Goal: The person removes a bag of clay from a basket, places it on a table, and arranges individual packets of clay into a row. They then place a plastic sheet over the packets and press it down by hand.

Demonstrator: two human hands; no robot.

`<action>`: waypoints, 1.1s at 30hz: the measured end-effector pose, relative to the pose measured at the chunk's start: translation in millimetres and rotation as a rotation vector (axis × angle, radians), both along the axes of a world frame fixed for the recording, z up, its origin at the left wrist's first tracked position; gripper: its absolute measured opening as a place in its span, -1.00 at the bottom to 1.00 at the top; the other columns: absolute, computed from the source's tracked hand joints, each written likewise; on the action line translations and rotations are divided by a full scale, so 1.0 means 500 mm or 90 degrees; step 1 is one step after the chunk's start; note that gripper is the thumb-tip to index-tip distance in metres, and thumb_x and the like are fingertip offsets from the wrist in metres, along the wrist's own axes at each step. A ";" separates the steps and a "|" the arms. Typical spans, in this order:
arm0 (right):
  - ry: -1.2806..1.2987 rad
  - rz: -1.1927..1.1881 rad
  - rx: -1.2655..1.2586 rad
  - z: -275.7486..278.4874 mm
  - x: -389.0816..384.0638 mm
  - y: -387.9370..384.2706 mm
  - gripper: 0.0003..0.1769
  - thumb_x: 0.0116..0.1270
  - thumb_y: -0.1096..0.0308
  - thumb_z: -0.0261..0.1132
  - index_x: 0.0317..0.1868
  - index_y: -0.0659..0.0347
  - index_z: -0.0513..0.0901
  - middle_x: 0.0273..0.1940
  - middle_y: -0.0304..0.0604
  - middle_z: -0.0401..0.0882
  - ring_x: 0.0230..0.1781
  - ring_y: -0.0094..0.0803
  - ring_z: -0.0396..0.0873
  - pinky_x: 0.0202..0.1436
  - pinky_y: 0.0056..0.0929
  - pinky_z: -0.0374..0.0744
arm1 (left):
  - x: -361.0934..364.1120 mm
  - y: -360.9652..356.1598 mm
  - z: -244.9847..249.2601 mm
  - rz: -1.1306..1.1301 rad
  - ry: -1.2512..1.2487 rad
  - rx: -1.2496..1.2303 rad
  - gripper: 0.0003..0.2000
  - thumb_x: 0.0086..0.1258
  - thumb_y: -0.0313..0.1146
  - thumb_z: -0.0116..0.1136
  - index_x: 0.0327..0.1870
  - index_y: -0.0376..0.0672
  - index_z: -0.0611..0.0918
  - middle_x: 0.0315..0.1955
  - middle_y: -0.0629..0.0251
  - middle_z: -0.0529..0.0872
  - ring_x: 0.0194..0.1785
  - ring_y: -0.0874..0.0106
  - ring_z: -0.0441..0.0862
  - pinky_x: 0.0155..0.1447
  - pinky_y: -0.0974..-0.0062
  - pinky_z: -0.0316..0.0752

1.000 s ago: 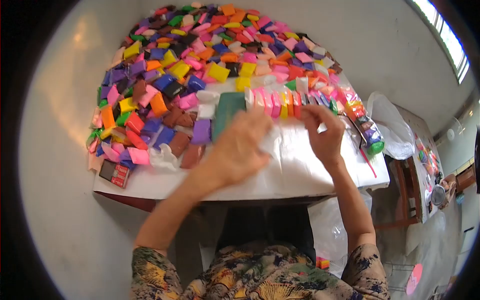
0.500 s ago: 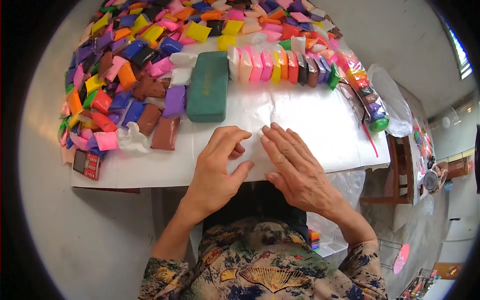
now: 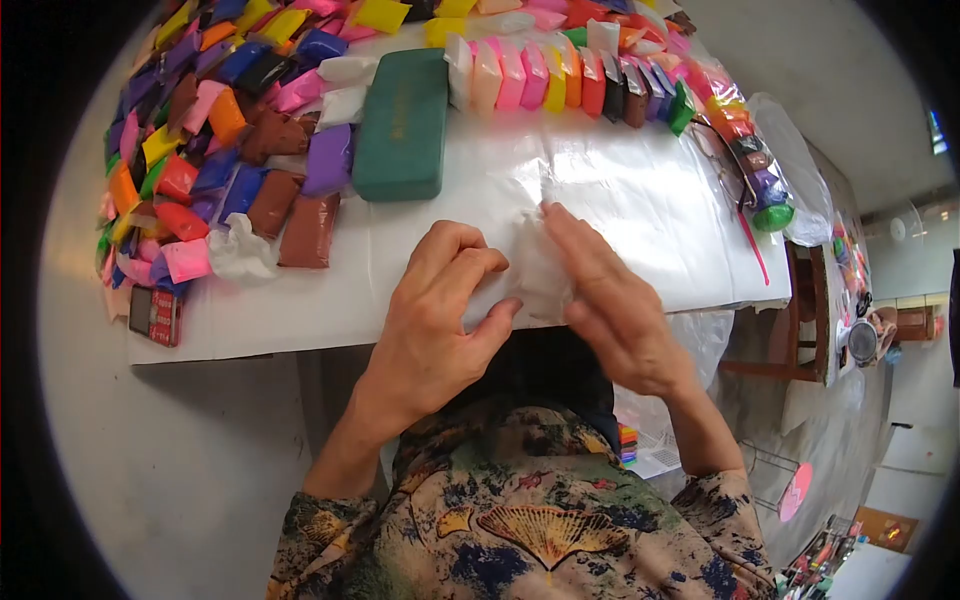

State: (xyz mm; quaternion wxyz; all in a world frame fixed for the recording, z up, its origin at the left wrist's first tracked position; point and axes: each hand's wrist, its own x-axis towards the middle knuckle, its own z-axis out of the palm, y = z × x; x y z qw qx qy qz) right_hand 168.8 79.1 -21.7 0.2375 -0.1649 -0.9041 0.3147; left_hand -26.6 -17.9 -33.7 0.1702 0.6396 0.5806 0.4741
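Note:
A translucent whitish packet lies on the white-covered table between my hands. Along its left side, my left hand is half curled, with a gap between thumb and fingers and no clear grip on anything. My right hand, slightly blurred, is stretched out flat beside the packet's right edge with nothing visible in it. Beyond the hands stands a green case. From its right side runs a row of upright colored packets, pale and pink through yellow, red and brown to green.
Many colored packets are heaped at left, with crumpled clear plastic and a red-keyed device near the front edge. Glasses and a long bag of colored packets lie at right. The white sheet covers the table.
The view has shifted, so table items appear higher. My right hand has moved right, away from my left hand, and the translucent packet between them now shows.

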 end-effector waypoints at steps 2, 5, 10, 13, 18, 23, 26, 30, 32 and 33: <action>0.110 -0.063 -0.053 -0.010 0.019 -0.003 -0.37 0.38 0.45 0.13 0.44 0.42 0.31 0.47 0.27 0.23 0.55 0.13 0.17 0.58 -0.06 0.17 | 0.002 0.003 -0.005 0.002 0.037 0.039 -0.75 0.11 -0.60 0.34 -0.18 -0.32 0.57 -0.19 0.11 0.49 -0.12 0.13 0.54 -0.04 0.27 0.47; 0.200 -0.188 -0.020 -0.047 0.030 -0.023 -0.53 0.28 0.46 0.26 0.21 0.34 0.52 0.32 0.24 0.41 0.40 0.07 0.37 0.47 -0.10 0.32 | 0.004 0.004 -0.012 0.012 0.074 0.068 -0.76 0.12 -0.60 0.36 -0.21 -0.31 0.58 -0.18 0.15 0.51 -0.15 0.21 0.56 -0.07 0.35 0.49; 0.095 -0.232 0.221 -0.046 0.014 -0.052 -0.66 0.02 0.46 0.53 -0.20 0.21 0.59 0.05 -0.01 0.55 0.06 -0.10 0.55 0.31 0.01 0.43 | 0.009 0.001 -0.015 0.005 0.063 0.070 -0.80 0.15 -0.63 0.34 -0.23 -0.31 0.59 -0.21 0.18 0.54 -0.18 0.25 0.56 -0.13 0.38 0.50; 0.119 -0.231 0.274 -0.063 0.002 -0.047 -0.69 0.04 0.47 0.52 -0.24 0.17 0.58 -0.03 -0.13 0.57 -0.02 -0.17 0.55 0.31 0.11 0.38 | 0.011 0.003 -0.020 -0.004 0.068 0.089 -0.82 0.16 -0.64 0.31 -0.25 -0.31 0.58 -0.23 0.16 0.53 -0.19 0.21 0.56 -0.13 0.33 0.49; 0.090 -0.270 0.286 -0.050 -0.001 -0.061 -0.77 0.07 0.47 0.48 -0.30 0.17 0.58 -0.11 -0.17 0.56 -0.11 -0.19 0.53 0.26 0.02 0.39 | 0.013 0.005 -0.025 -0.004 0.103 0.119 -0.83 0.16 -0.63 0.29 -0.26 -0.30 0.56 -0.24 0.13 0.52 -0.16 0.14 0.54 -0.05 0.24 0.47; 0.100 -0.275 0.385 -0.057 -0.013 -0.057 -0.82 0.04 0.51 0.41 -0.36 0.20 0.56 -0.18 -0.21 0.54 -0.19 -0.23 0.51 0.07 -0.10 0.40 | 0.015 0.010 -0.020 -0.011 0.188 0.161 -0.82 0.16 -0.67 0.24 -0.23 -0.35 0.55 -0.23 0.11 0.54 -0.21 0.11 0.54 -0.13 0.25 0.47; 0.101 -0.283 0.413 -0.060 -0.019 -0.061 -0.82 0.00 0.53 0.38 -0.39 0.22 0.54 -0.19 -0.21 0.54 -0.21 -0.24 0.51 -0.01 -0.18 0.39 | 0.019 0.006 -0.025 -0.014 0.251 0.175 -0.79 0.15 -0.67 0.24 -0.20 -0.36 0.53 -0.19 0.09 0.57 -0.20 0.10 0.55 -0.11 0.22 0.48; 0.102 -0.280 0.263 -0.039 -0.017 -0.064 -0.79 0.07 0.50 0.41 -0.30 0.24 0.55 -0.20 -0.15 0.57 -0.24 -0.21 0.54 -0.14 -0.29 0.47 | 0.024 0.003 -0.044 0.048 0.354 0.286 -0.81 0.11 -0.59 0.22 -0.24 -0.40 0.55 -0.09 -0.02 0.62 -0.21 0.17 0.58 -0.14 0.31 0.50; 0.092 -0.271 0.084 -0.014 -0.013 -0.068 -0.69 0.17 0.38 0.49 -0.18 0.28 0.56 -0.21 -0.06 0.61 -0.35 -0.24 0.57 -0.33 -0.37 0.53 | 0.024 0.000 -0.044 0.074 0.366 0.331 -0.80 0.12 -0.60 0.23 -0.23 -0.43 0.55 -0.03 -0.12 0.63 -0.24 0.18 0.61 -0.19 0.34 0.54; 0.072 -0.282 0.002 0.008 -0.018 -0.071 -0.67 0.18 0.35 0.50 -0.17 0.29 0.56 -0.23 -0.06 0.62 -0.40 -0.27 0.57 -0.36 -0.39 0.53 | 0.024 -0.003 -0.043 0.087 0.372 0.351 -0.80 0.13 -0.60 0.23 -0.23 -0.45 0.55 0.00 -0.16 0.64 -0.26 0.18 0.63 -0.21 0.35 0.56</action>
